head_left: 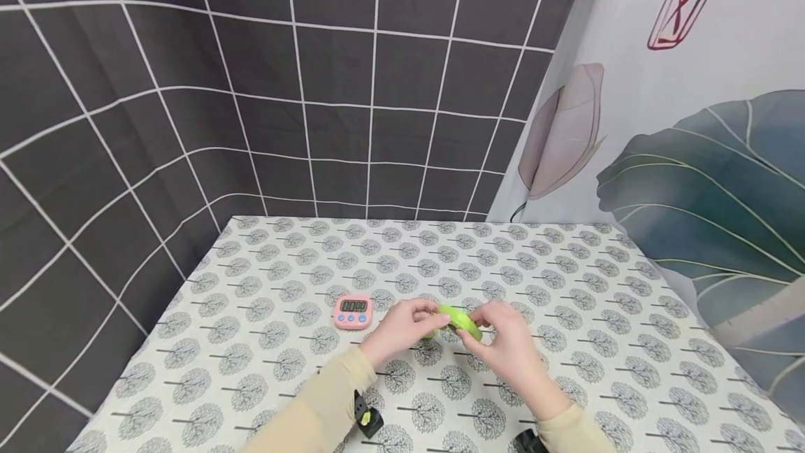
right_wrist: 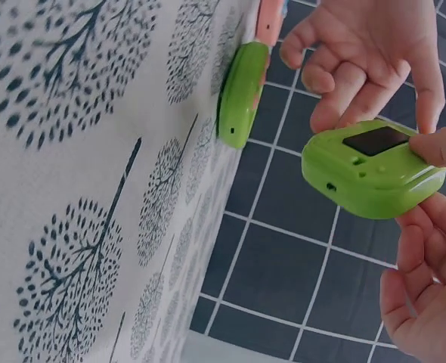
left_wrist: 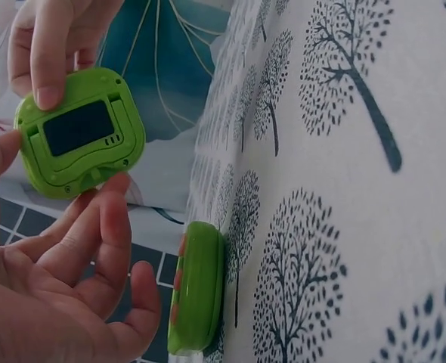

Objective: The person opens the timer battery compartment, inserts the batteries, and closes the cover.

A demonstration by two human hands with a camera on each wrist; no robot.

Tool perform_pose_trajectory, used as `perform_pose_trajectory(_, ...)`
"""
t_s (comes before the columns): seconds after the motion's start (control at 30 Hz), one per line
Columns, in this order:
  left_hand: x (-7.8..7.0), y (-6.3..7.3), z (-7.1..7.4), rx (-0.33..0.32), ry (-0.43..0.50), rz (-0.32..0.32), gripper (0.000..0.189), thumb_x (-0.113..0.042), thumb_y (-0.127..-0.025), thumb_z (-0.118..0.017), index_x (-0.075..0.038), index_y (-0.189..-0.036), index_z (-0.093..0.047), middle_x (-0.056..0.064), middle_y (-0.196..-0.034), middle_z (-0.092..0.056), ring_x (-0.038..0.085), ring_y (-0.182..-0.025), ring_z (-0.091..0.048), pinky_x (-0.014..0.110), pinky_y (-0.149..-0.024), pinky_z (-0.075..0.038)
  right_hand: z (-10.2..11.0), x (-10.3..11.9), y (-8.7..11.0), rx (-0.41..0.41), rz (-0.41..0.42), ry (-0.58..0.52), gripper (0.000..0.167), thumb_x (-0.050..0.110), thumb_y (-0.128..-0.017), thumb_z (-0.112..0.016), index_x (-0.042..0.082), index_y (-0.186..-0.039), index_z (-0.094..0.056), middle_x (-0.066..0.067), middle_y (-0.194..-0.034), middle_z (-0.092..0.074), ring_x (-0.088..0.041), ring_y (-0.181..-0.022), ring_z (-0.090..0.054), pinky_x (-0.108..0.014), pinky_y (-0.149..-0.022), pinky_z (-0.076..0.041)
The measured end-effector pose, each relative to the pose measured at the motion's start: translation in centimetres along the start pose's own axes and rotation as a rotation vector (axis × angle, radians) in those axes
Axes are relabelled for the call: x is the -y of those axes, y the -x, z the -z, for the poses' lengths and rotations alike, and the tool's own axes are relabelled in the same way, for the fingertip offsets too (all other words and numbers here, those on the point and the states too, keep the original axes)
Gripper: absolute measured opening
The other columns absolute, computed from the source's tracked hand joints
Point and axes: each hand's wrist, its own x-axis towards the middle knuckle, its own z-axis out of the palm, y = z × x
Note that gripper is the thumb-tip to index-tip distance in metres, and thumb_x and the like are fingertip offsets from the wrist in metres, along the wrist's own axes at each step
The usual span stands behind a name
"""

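Observation:
A green digital timer (head_left: 462,321) is held above the table between both hands. Its back, with a black rectangle and a fold-in stand, faces the left wrist camera. My left hand (head_left: 402,327) pinches one edge with thumb and fingertips, its other fingers loosely bent. From the opposite side my right hand (head_left: 511,348) grips the timer between thumb and fingers. A second green timer (left_wrist: 196,291) lies on the table below the hands, mostly hidden behind the left hand in the head view. Left of that hand lies a pink timer (head_left: 353,312), its display showing zeros above blue buttons.
A white cloth with grey tree prints (head_left: 270,355) covers the table. Behind and to the left hangs a dark curtain with a white grid (head_left: 333,131). A pale curtain with large leaves (head_left: 704,180) hangs at the right.

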Motion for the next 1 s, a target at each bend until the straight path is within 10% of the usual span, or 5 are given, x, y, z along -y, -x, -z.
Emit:
perform_pose_trajectory(0.57,-0.42,0.57,-0.69,0.005,-0.02,-0.044,0.062,-0.035,-0.075,-0.079,-0.01,-0.125,-0.052,0.003,-0.105,-0.069,0.014,-0.093,-0.063,0.036,-0.086,-0.05,-0.46,0.45,0.18,-0.022,0.162,0.124,0.034,0.019,-0.056,-0.088,0.015,-0.077,-0.062,0.01,-0.071,-0.055,-0.005,-0.072,-0.041,-0.03,-0.071,-0.038)
perform_pose_trajectory(1.0,-0.51,0.74,-0.65,-0.076,-0.044,-0.125,0.068,-0.036,-0.071,-0.082,-0.019,-0.129,-0.052,0.002,-0.116,-0.068,0.015,-0.098,-0.062,0.045,-0.092,-0.045,-0.41,-0.18,0.28,0.008,-0.036,0.029,0.065,0.027,-0.058,-0.088,0.006,-0.114,-0.062,0.002,-0.083,-0.056,-0.012,-0.08,-0.05,-0.036,-0.075,-0.043)
